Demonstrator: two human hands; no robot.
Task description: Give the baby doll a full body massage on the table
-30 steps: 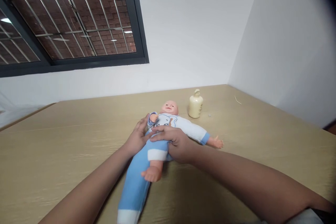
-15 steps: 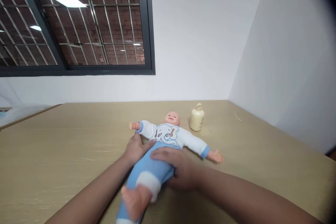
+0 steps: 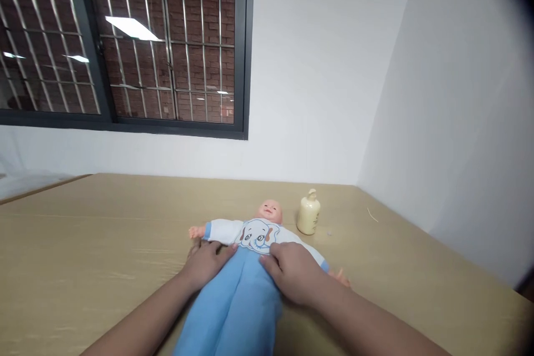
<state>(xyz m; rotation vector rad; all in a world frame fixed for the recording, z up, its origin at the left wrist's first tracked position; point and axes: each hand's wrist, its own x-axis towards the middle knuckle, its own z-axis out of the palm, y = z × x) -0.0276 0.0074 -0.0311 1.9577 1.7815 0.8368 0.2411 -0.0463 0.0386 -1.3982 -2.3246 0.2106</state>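
A baby doll lies on its back on the table, head toward the wall and arms spread. It wears a white top with an elephant print and blue trousers; its feet are out of view. My left hand rests at the doll's waist on the left, fingers stretched out beneath the doll's arm and thumb on the trousers. On the other side, my right hand has its fingers curled and thumb against the trousers' waist, just below the print. It covers part of the doll's arm.
Beyond the doll's shoulder stands a cream pump bottle. A thin pale strand lies on the wooden table farther right. White walls meet behind the table, and a barred window is at upper left.
My right hand has moved up from the doll's thigh to its waist. The raised leg has come down, and both legs now lie side by side. The camera view has tilted up.
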